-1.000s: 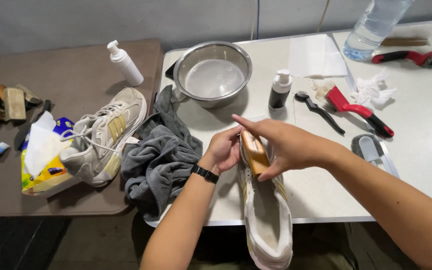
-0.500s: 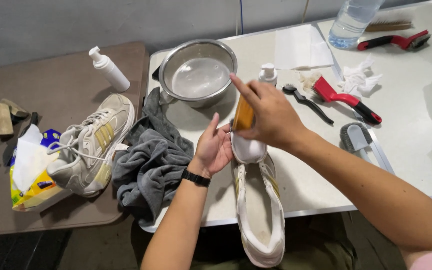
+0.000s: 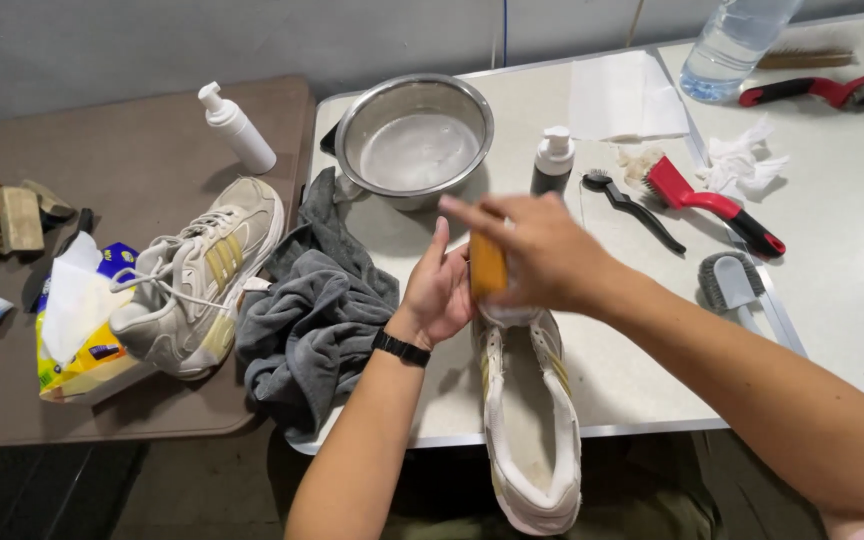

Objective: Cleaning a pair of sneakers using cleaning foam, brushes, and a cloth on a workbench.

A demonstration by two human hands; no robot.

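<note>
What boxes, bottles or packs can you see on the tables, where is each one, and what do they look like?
Tissue pack: left edge of the brown table, beside the loose shoe; soft yellow and blue pack, white tissue sticking up.
White pump bottle: back of the brown table; slim, tilted, all white.
Dark pump bottle: right of the metal bowl; small, black body, white pump.
Clear water bottle: far right corner of the grey table; big, see-through plastic.

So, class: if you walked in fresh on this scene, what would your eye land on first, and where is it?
First, the two hands at centre: the right hand holds a wooden brush on the toe of a white shoe, and the left hand steadies that toe. Next, the steel bowl just behind them, then the second shoe on the brown table at left, beside a grey towel.
</note>
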